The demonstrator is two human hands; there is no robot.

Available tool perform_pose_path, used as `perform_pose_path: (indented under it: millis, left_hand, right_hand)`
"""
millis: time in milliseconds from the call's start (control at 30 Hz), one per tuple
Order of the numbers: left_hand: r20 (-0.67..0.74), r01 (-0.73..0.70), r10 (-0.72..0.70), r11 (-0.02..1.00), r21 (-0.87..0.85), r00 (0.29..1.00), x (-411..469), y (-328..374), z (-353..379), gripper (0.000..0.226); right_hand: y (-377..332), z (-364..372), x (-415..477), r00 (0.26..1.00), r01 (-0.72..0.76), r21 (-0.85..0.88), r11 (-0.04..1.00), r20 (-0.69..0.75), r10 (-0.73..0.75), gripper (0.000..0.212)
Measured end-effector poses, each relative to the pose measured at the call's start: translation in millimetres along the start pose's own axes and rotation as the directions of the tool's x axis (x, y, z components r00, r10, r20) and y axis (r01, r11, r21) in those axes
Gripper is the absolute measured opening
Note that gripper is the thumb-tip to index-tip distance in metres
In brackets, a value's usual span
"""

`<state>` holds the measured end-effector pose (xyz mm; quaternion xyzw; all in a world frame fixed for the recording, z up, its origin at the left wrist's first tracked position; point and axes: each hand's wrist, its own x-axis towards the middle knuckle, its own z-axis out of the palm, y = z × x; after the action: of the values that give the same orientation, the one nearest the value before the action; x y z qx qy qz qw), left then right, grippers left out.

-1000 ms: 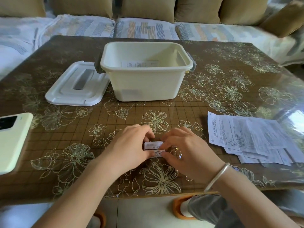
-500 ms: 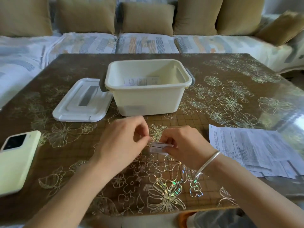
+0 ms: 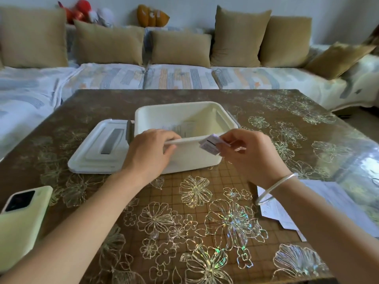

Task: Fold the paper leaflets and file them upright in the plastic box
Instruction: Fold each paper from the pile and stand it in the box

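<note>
The cream rectangular plastic box (image 3: 190, 160) stands open near the middle of the brown flower-patterned tabletop (image 3: 205, 201). Its flat white plastic lid (image 3: 96, 152) lies just beside it, toward the left edge. The left hand (image 3: 147, 154) grips the box's near rim, fingers curled over it and thumb beneath. The right hand (image 3: 252, 156) pinches a small folded white paper leaflet (image 3: 209, 146) between thumb and fingertips, holding it in the air at the right end of that rim. Another printed leaflet (image 3: 180, 127) shows inside the box. A loose stack of unfolded printed sheets (image 3: 272, 212) lies at the near right edge, partly hidden by the right forearm, which wears a thin silver bangle (image 3: 274, 188). A pale green phone (image 3: 20, 218) lies at the near left edge.
</note>
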<state>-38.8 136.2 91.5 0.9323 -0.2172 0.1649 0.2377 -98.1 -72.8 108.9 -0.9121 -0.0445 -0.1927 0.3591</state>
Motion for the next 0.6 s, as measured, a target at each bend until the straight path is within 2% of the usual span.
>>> perform_pose_path:
  millis: [167,267,300,367,433,600]
  left_hand:
    - [0.201,0.027,-0.005,0.994,-0.106,0.98,-22,4,-26,0.025]
    - [0.381,0.082,-0.018,0.985,-0.152,0.924,-20,7,-42,0.016]
    - [0.397,0.102,-0.02,0.977,-0.187,0.918,-14,6,-46,0.014]
    - [0.322,0.114,-0.04,0.97,-0.214,0.946,4,2,-47,0.021]
    - [0.295,0.121,-0.075,0.983,-0.141,0.952,26,-1,-38,0.031]
    - [0.504,0.119,-0.194,0.977,0.178,0.841,69,-14,4,0.04]
  right_hand:
    - [-11,-8,19,0.999,0.039,0.024,0.999,-0.006,-0.038,0.003]
    - [-15,-2,35,0.999,0.033,-0.029,0.999,0.017,-0.033,0.008]
    - [-16,2,40,0.999,0.035,-0.082,0.996,0.039,-0.032,0.009]
    - [-17,11,53,0.994,0.049,-0.217,0.975,0.109,-0.026,0.008]
    - [-16,22,67,0.984,0.06,-0.345,0.937,0.178,0.003,0.008]
    - [-10,49,103,0.959,0.11,-0.553,0.826,0.277,0.058,0.006]
